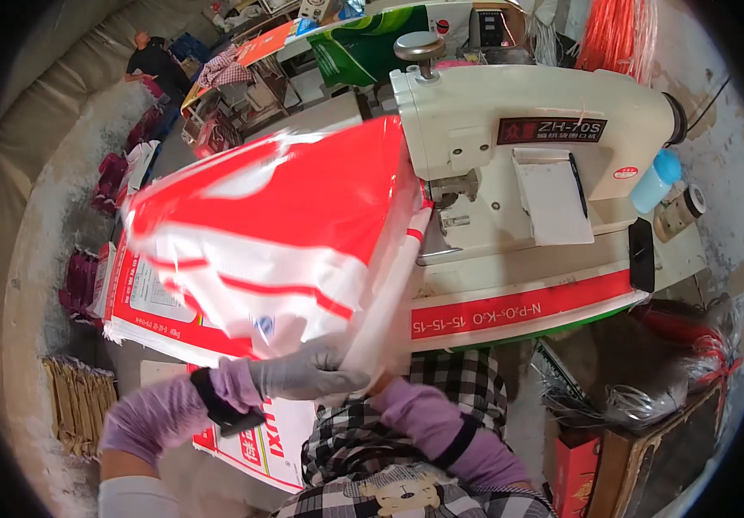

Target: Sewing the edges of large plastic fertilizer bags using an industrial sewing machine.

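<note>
Left hand [307, 373], gloved, grips red-and-white sack [277, 233] beside cream sewing machine [527, 129]; right hand hidden behind sack, grip unclear; dark rectangular label [551, 130] on machine.

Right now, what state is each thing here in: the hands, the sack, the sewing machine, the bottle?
Left hand, grey-gloved: gripping the sack's lower edge.
Right hand: hidden behind the sack, only its purple sleeve shows.
Red-and-white woven plastic sack: lifted, blurred, edge at the machine's needle.
Cream industrial sewing machine: upright on its table.
Pale blue bottle: capped, tilted.

Glossy woven-plastic sack [277, 233] is gleaming; matt knit glove covering the left hand [307, 371]; smooth enamelled-metal sewing machine [536, 147] is shining.
</note>
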